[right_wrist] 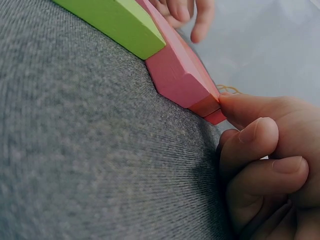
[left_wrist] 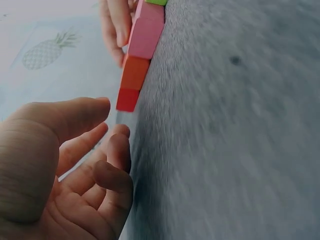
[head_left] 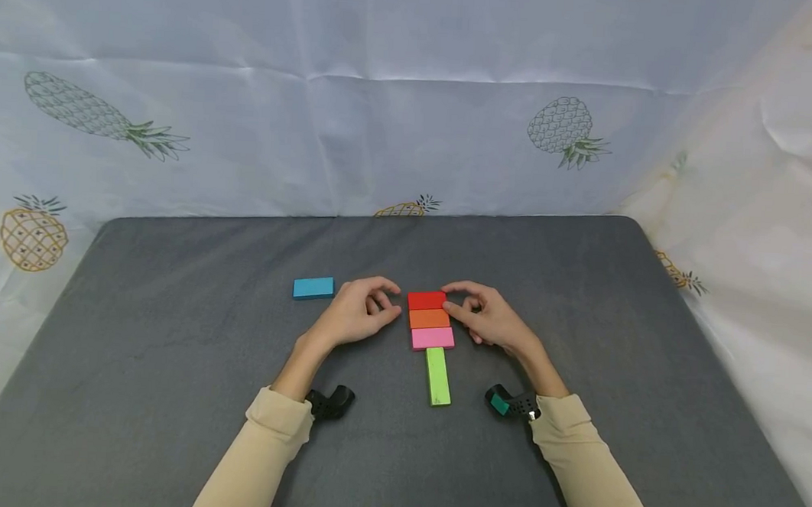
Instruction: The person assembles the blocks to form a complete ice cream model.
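Four flat wooden blocks lie touching in a row on the grey cloth. Farthest is a red block (head_left: 426, 300), then an orange block (head_left: 428, 319) and a pink block (head_left: 432, 338), all crosswise. A green block (head_left: 438, 378) points lengthwise toward me from the pink one. My right hand (head_left: 488, 317) pinches the right end of the red block between thumb and index finger, its other fingers curled beneath. Just off the red block's left end, my left hand (head_left: 362, 310) holds nothing, thumb and index finger apart. In the left wrist view, a gap shows between that thumb (left_wrist: 82, 117) and the red block.
A blue block (head_left: 313, 288) lies apart, left of my left hand. Dark grey cloth covers the table (head_left: 166, 363). A white curtain (head_left: 356, 144) with pineapple prints hangs along its back edge and right side. Black wrist straps (head_left: 331, 403) sit at both sleeve cuffs.
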`<state>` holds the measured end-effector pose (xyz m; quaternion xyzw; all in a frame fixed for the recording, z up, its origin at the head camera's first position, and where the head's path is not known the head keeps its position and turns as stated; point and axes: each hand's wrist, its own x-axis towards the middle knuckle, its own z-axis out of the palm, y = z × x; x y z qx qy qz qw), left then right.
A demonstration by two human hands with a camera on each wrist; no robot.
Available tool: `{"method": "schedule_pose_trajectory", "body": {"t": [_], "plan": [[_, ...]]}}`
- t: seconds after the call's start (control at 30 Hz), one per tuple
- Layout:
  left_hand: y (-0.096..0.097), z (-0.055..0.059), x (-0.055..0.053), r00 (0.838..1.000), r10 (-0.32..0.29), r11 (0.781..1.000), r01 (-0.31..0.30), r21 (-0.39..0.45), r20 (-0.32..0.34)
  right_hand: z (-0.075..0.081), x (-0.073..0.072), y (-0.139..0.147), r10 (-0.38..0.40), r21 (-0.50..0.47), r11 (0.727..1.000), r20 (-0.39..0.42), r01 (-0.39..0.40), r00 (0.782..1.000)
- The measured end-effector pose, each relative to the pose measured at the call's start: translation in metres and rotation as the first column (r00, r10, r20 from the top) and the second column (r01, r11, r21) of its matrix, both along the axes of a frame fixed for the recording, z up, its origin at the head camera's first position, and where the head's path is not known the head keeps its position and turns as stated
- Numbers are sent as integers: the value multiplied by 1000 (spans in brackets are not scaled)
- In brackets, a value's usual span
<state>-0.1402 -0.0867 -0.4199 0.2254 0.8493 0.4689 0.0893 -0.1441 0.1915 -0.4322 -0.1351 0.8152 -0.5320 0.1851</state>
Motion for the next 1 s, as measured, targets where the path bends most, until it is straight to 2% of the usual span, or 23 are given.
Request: {"method": "schedule_pose_trajectory", "body": {"t": [0.2,0.4,1.0], "plan": [[-16,3,14,999,34,999,-33,8,-12,1,0,0,5,5,1000,2,-5,1000],[-27,6,22,998,59,998,-59,11,-23,1,0,0,6,5,1000,-3,-6,1000],[-53,5,30,994,104,994,-104,-14,-35,0,-1,-1,8,-1,1000,1,-8,1000]]}}
